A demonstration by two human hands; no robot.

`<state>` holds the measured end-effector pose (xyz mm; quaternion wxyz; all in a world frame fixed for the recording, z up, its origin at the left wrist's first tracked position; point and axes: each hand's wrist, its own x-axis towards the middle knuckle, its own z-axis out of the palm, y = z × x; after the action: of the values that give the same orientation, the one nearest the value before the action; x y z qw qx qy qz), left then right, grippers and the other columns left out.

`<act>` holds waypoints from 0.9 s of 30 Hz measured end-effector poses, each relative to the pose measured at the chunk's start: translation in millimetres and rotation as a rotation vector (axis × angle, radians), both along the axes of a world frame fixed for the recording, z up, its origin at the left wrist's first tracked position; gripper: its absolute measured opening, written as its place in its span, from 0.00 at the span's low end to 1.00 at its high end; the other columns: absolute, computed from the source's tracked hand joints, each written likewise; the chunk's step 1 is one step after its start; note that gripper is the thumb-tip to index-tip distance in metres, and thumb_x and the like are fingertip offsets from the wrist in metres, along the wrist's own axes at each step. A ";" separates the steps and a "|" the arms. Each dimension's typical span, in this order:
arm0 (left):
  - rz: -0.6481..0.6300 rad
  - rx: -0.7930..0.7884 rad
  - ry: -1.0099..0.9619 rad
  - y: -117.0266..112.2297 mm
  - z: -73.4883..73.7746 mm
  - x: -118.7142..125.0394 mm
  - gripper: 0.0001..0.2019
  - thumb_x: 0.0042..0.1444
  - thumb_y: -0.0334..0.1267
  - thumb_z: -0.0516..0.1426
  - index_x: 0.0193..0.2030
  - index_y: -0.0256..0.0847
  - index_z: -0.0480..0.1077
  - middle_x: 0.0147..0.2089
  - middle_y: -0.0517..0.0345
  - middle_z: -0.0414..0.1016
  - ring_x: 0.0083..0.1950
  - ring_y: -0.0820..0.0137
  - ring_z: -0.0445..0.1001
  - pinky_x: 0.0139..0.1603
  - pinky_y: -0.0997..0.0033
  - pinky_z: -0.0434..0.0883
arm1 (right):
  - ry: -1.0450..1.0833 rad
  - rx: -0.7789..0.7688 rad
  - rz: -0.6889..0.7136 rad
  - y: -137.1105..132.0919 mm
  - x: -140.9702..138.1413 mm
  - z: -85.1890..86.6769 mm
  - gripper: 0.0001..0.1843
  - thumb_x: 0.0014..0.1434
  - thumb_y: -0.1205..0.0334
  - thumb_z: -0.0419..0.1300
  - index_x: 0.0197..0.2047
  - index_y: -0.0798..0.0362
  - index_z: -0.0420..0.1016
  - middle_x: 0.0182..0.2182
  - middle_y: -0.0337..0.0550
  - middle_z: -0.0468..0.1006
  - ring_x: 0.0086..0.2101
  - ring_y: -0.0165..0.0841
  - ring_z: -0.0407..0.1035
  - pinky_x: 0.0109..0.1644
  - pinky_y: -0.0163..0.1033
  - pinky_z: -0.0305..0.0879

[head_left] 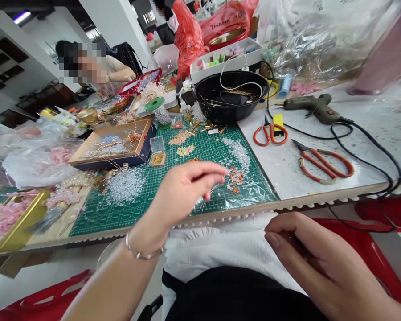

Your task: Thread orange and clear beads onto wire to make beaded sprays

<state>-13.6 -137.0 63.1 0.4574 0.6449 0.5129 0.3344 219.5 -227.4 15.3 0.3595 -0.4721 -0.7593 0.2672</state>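
My left hand (183, 189) reaches over the front of a green cutting mat (133, 203), fingers drawn together near a small cluster of orange and clear beads (235, 178). A thin wire seems to trail from its fingertips; I cannot make out what they pinch. A silver bracelet circles that wrist. My right hand (307, 258) rests low over my lap below the table edge, fingers curled together, possibly on a thin wire. Piles of clear beads (125, 183) lie left of my left hand.
A black bowl (230, 96), two orange-handled scissors (324, 162), a glue gun (312, 107) with a black cord, a shallow box of ornaments (112, 145) and plastic bags crowd the table. Another person sits at the far left. Red stools stand below.
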 end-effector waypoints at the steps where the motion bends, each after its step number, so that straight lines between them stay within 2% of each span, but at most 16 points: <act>1: -0.006 -0.123 -0.114 -19.2 -1.5 3.3 0.06 0.62 0.32 0.61 0.41 0.43 0.81 0.33 0.60 0.81 0.24 0.80 0.72 0.24 0.80 0.65 | -0.002 -0.002 0.002 -2.0 -1.5 1.1 0.06 0.70 0.63 0.54 0.38 0.46 0.67 0.23 0.33 0.75 0.20 0.28 0.69 0.22 0.29 0.66; 3: -0.012 -0.357 -0.393 -50.4 -7.6 11.4 0.04 0.60 0.31 0.63 0.38 0.42 0.80 0.36 0.58 0.82 0.23 0.81 0.74 0.18 0.83 0.59 | -0.009 0.001 0.015 -6.4 -4.6 3.7 0.05 0.69 0.64 0.53 0.40 0.46 0.67 0.23 0.33 0.76 0.19 0.28 0.70 0.21 0.29 0.66; 5: 0.006 -0.521 -0.656 -71.0 -15.0 19.0 0.02 0.57 0.31 0.66 0.35 0.40 0.80 0.39 0.57 0.82 0.27 0.79 0.78 0.15 0.85 0.57 | -0.012 0.045 0.034 -10.5 -7.6 7.5 0.05 0.68 0.66 0.54 0.39 0.46 0.66 0.21 0.31 0.74 0.18 0.28 0.67 0.19 0.29 0.64; 7: 0.035 -0.626 -0.831 -82.8 -20.4 24.3 0.02 0.53 0.31 0.68 0.33 0.39 0.80 0.37 0.57 0.81 0.26 0.81 0.76 0.15 0.88 0.56 | -0.011 0.112 0.045 -14.1 -10.7 12.9 0.06 0.66 0.68 0.54 0.38 0.46 0.65 0.19 0.29 0.71 0.16 0.26 0.65 0.19 0.28 0.62; 9: 0.052 -0.701 -0.913 -89.2 -22.2 27.2 0.04 0.52 0.32 0.70 0.33 0.37 0.80 0.32 0.58 0.79 0.23 0.84 0.72 0.15 0.89 0.54 | -0.021 0.176 0.041 -17.1 -13.6 19.4 0.07 0.64 0.69 0.54 0.36 0.46 0.64 0.18 0.28 0.69 0.15 0.25 0.63 0.18 0.28 0.61; 14: 0.062 -0.797 -0.922 -97.3 -18.7 29.4 0.08 0.49 0.32 0.71 0.32 0.35 0.78 0.30 0.57 0.78 0.22 0.83 0.72 0.14 0.88 0.50 | -0.046 0.260 0.008 -23.3 -17.8 29.4 0.08 0.62 0.70 0.55 0.35 0.46 0.65 0.16 0.28 0.68 0.14 0.25 0.62 0.18 0.29 0.60; 23: 0.071 -0.807 -0.935 -101.8 -16.1 28.1 0.07 0.48 0.31 0.72 0.31 0.35 0.78 0.31 0.56 0.79 0.22 0.81 0.73 0.13 0.87 0.48 | -0.033 0.209 0.032 -29.2 -16.8 24.1 0.08 0.61 0.70 0.56 0.34 0.45 0.66 0.17 0.30 0.68 0.13 0.27 0.61 0.17 0.33 0.58; 27: 0.077 -0.785 -0.916 -101.5 -16.7 27.4 0.07 0.49 0.31 0.71 0.31 0.35 0.78 0.31 0.57 0.79 0.23 0.81 0.74 0.13 0.87 0.49 | -0.028 0.199 0.031 -30.1 -16.0 21.0 0.08 0.63 0.69 0.56 0.38 0.45 0.65 0.18 0.29 0.69 0.14 0.27 0.61 0.18 0.33 0.58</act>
<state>13.8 -238.5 46.4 0.8232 0.1992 0.3718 0.3801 203.5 -257.5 36.4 0.3900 -0.4259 -0.7941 0.1895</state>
